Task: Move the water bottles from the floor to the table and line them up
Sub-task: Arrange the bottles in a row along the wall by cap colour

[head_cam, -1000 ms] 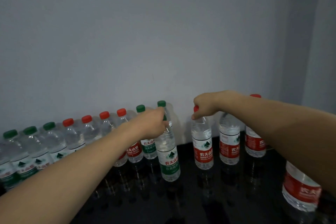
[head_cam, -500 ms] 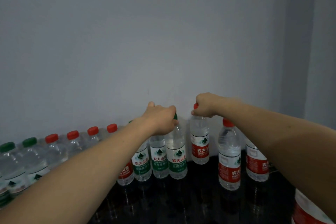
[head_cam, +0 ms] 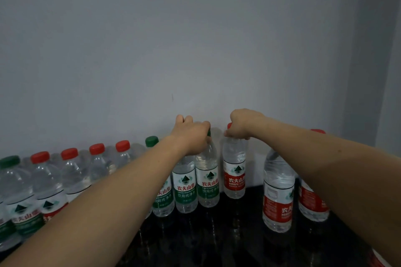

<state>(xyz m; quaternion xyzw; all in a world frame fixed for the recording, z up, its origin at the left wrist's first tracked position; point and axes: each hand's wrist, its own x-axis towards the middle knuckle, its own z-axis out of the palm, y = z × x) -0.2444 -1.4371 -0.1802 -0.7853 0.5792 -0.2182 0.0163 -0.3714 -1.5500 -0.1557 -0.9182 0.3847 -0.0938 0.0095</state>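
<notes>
A row of clear water bottles with red or green caps stands along the wall on a black table (head_cam: 238,234). My left hand (head_cam: 191,134) grips the neck of a green-label bottle (head_cam: 207,180) at the right end of that row; it stands upright beside another green-label bottle (head_cam: 184,186). My right hand (head_cam: 243,124) holds the red cap and neck of a red-label bottle (head_cam: 234,175), which stands close to the wall just right of the green one. My forearms hide parts of the row.
Two more red-label bottles (head_cam: 278,193) (head_cam: 312,204) stand apart to the right, nearer me. The row of bottles (head_cam: 71,171) continues to the left edge. A grey wall (head_cam: 195,50) rises directly behind, with a corner at the right.
Both hands have pushed their bottles back toward the wall. The green-label bottle now stands in line with the row, and the red-label bottle sits beside it.
</notes>
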